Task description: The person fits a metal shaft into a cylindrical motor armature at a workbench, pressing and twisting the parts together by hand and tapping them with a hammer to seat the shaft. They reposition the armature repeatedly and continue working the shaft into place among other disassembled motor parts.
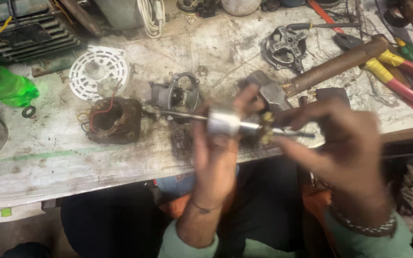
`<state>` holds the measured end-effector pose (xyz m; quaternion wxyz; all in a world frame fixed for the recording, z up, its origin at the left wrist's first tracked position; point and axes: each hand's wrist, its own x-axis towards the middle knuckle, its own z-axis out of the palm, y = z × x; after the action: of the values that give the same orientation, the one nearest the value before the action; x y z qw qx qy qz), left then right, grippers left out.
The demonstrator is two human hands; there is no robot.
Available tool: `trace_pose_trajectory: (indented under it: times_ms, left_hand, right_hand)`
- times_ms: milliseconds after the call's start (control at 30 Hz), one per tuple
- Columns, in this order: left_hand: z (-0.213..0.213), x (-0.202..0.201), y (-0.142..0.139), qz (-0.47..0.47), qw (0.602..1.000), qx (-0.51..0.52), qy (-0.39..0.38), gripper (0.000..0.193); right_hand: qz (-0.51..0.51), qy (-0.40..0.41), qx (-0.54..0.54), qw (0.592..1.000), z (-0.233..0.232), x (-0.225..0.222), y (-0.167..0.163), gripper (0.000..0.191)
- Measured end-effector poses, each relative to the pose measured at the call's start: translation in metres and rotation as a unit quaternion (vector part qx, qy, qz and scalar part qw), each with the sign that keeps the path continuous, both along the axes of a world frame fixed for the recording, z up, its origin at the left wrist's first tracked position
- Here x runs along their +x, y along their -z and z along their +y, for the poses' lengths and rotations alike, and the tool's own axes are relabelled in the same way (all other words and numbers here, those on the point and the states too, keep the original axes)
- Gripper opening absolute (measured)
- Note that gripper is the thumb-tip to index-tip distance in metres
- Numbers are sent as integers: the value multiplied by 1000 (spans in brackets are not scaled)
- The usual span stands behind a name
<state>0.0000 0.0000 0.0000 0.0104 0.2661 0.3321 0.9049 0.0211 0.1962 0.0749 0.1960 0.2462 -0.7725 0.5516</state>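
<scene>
My left hand (216, 153) is closed around a silver motor rotor (223, 122) on a long thin shaft, held level over the near edge of the dirty workbench (72, 157). Gripping the shaft's right end is my right hand (331, 143), its fingers pinched by a small yellowish part (266, 128). Both hands are blurred. To the left on the bench lies a brown wound stator (113, 119) with red and yellow wires. Behind the rotor stands a grey metal motor housing (175, 94).
A white round plastic grille (97, 71) lies at the back left, beside a green plastic bottle (3, 83). A hammer with a wooden handle (331, 67), another round motor cover (285, 45) and red-and-yellow-handled pliers (397, 76) crowd the right.
</scene>
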Motion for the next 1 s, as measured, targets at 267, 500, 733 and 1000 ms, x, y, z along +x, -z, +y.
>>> trace_pose_trajectory:
  times_ms: [267,500,733,1000]
  left_hand:
    - [15,10,-18,37,998,-46,5,54]
    - [16,6,-18,-35,998,13,44,62]
    - [14,9,-15,-66,991,63,100,59]
    - [15,8,-12,-74,990,67,100,58]
  right_hand:
    - [39,34,63,997,-18,5,0,31]
    - [65,92,164,980,-21,10,-8,39]
    - [-2,131,224,966,-28,32,-28,63]
    - [-6,150,247,957,-30,43,-38,51]
